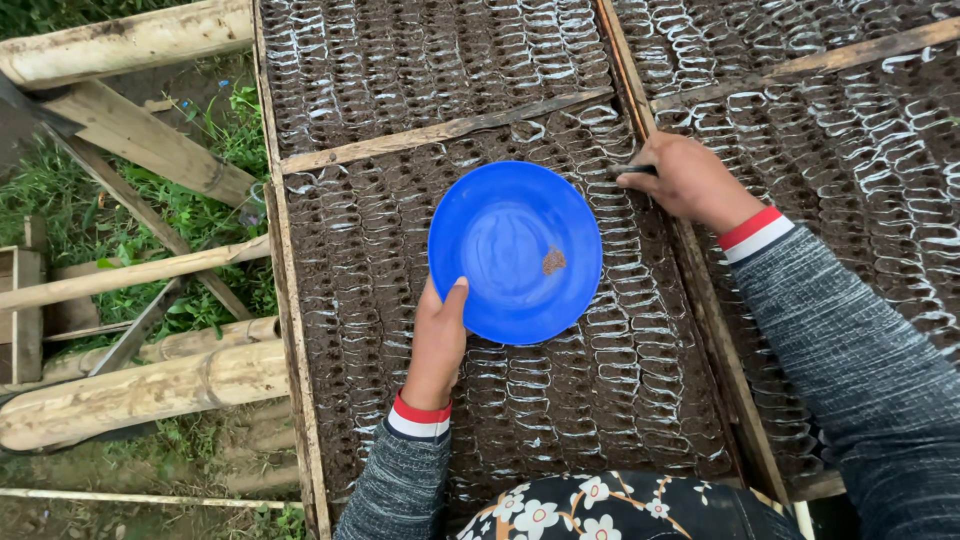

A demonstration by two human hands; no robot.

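Bowl [515, 252]: blue, round, plastic, held level over the soil-filled seedling tray [400, 300]; small brown clump of seeds [553, 261] inside, right of centre. Your left hand [438, 340]: grips the bowl's near-left rim, thumb pressed on the inside, fingers curled underneath out of sight. Your right hand [688, 180]: rests at the tray's right edge, fingers pressed together, pinching a thin dark stick [633, 170]. Wooden slat [440, 132]: lies across the tray beyond the bowl. Bamboo poles [140, 385]: left, over grass.
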